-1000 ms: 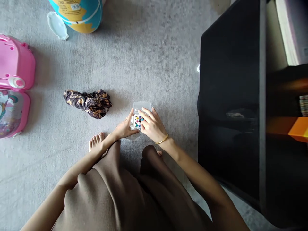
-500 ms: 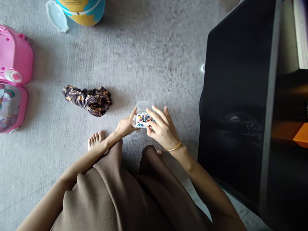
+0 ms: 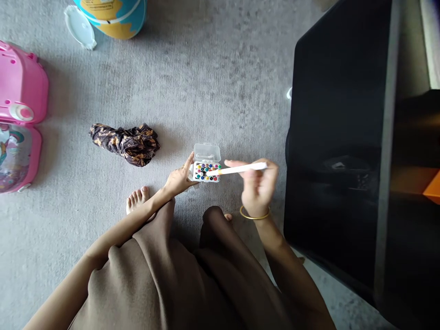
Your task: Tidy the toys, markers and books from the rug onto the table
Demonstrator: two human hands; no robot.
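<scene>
My left hand [image 3: 178, 180] grips the left side of a clear plastic marker case [image 3: 195, 173], its thumb and fingers around the edge. The case's transparent lid [image 3: 207, 152] is swung back on the far side. Several markers stand upright inside, showing colourful round ends. A white marker [image 3: 240, 169] is pinched in my right hand [image 3: 258, 188], which is blurred by motion. That marker lies nearly level, its left end over the case and its right end by my fingers. A gold bangle [image 3: 254, 217] circles my right wrist.
A dark patterned cloth bundle [image 3: 125, 143] lies on the grey carpet [image 3: 213, 91]. An open pink case [image 3: 25, 87] is at far left. A blue and yellow tub [image 3: 118, 20] stands at the top with a pale lid [image 3: 79, 27] beside it. Black furniture [image 3: 337, 137] fills the right.
My right hand has moved right, away from the case, drawing out a white marker. My left hand still holds the case in nearly the same place.
</scene>
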